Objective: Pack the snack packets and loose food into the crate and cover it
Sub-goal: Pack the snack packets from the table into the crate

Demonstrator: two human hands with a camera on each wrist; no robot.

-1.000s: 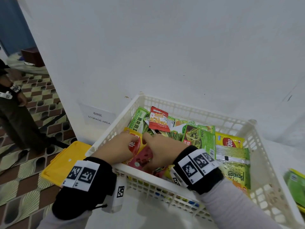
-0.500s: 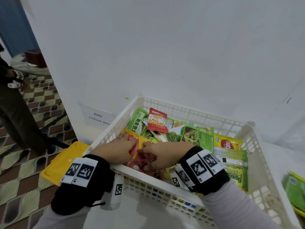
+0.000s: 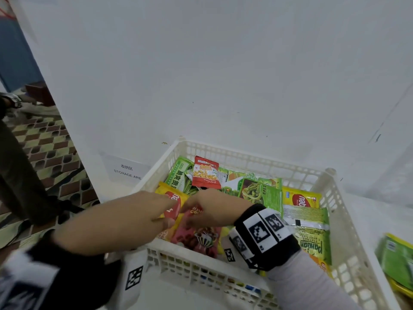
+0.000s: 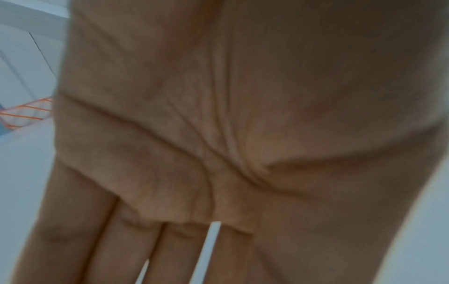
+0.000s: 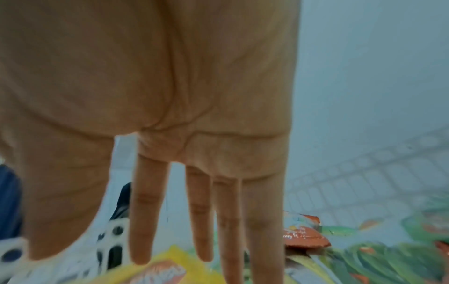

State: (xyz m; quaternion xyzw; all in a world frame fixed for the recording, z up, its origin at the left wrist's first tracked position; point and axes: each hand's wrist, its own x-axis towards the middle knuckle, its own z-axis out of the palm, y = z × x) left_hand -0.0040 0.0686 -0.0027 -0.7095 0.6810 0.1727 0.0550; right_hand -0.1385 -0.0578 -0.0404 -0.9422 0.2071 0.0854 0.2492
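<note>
A white lattice crate (image 3: 245, 151) stands against the wall, filled with snack packets. Its near left corner holds a yellow packet (image 3: 172, 198) lying partly over a pink packet (image 3: 201, 238). My left hand (image 3: 165, 211) reaches in from the left, fingers straight, tips on the yellow packet. From the right, my right hand (image 3: 194, 209) meets it, its fingertips at the packets' overlap. The left wrist view shows a flat open palm (image 4: 218, 134). In the right wrist view, straight fingers (image 5: 199, 221) point down at the yellow packet (image 5: 170, 269). Neither hand holds anything.
A red peanut packet (image 3: 205, 173), green packets (image 3: 261, 193) and a pandan packet (image 3: 312, 242) fill the rest of the crate. Another green packet (image 3: 395, 260) lies on the table outside, at right. A person (image 3: 17, 175) stands on the patterned floor at left.
Both hands had curled fingers on the yellow and pink packets in the crate's near left corner; now their fingers are straight. The view has tilted up and left.
</note>
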